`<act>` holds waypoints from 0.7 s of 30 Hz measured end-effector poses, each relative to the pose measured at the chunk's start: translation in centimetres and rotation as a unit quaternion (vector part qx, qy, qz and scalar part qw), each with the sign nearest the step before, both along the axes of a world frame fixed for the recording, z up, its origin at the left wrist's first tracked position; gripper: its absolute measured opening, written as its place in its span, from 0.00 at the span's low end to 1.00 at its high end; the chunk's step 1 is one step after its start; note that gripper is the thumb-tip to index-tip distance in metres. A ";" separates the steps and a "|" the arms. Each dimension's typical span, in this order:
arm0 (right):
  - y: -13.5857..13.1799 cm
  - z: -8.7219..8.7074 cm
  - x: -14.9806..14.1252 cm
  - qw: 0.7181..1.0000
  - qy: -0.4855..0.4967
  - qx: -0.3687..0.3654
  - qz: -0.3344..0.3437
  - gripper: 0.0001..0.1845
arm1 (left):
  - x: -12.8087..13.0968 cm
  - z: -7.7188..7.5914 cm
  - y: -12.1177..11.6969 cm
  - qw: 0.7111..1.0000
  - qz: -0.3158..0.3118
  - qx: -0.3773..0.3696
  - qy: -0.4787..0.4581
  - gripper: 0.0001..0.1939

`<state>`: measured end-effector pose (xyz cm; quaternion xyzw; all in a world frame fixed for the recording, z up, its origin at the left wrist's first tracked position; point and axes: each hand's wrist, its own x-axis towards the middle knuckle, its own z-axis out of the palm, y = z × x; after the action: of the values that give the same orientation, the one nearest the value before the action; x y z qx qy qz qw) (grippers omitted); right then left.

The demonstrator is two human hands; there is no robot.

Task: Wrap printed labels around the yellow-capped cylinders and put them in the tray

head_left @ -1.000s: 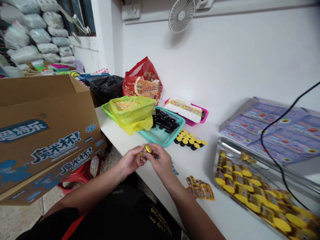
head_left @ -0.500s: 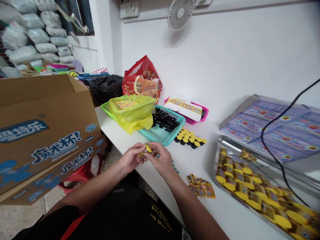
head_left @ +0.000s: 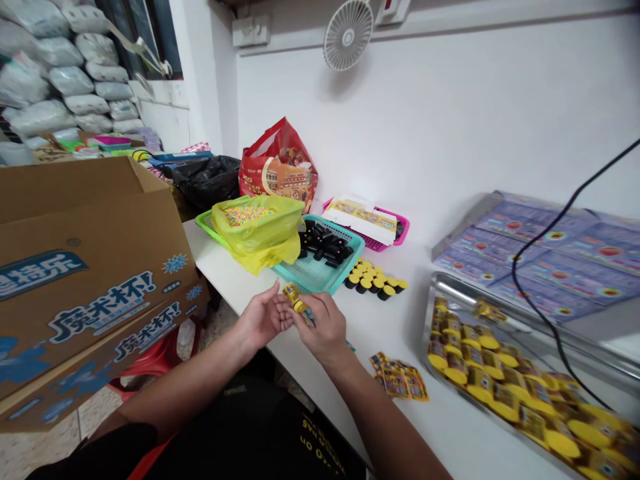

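Note:
My right hand (head_left: pixel 324 327) grips a small yellow-capped cup (head_left: pixel 294 297) with a printed wrap, tilted between thumb and fingers. Something bluish shows under its fingers, too small to make out. Facing it, my left hand (head_left: pixel 269 316) is open, palm up with fingers loosely curled and close to the cup. Beyond the hands stand several black cups with yellow lids (head_left: pixel 376 280) in rows. Printed sachets or labels (head_left: pixel 400 377) lie in a loose pile right of my right forearm.
A metal tray (head_left: pixel 429 320) at right holds many wrapped yellow-lidded cups. Purple printed boxes (head_left: pixel 545 243) lie behind it, crossed by a black cable (head_left: pixel 520 287). Baskets include a teal one (head_left: pixel 327 277) with black pieces and a yellow bag (head_left: pixel 260 233) of colourful beads. A carton (head_left: pixel 100 280) stands left.
My left hand has let go of the cup and opened. The cup is now turned upward in my right hand, its printed side showing. The view has shifted slightly.

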<state>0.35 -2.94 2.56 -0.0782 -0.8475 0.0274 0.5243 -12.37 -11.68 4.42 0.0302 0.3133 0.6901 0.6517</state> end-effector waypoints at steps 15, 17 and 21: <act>-0.5 0.0 -0.2 0.991 0.003 -0.116 0.062 0.20 | -0.4 1.2 -0.2 0.998 0.023 0.030 0.048 0.08; -0.6 -0.2 -0.4 0.991 0.011 -0.119 0.063 0.20 | -0.2 0.9 -0.1 0.997 0.044 0.032 0.056 0.08; -0.7 -0.6 -0.6 0.981 0.024 -0.181 0.071 0.17 | 0.3 0.2 0.2 0.998 0.051 0.020 0.040 0.07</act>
<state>-0.29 -3.62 1.98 -0.1112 -0.8190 0.2196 0.5183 -12.07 -11.50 4.59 0.0547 0.3266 0.7265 0.6022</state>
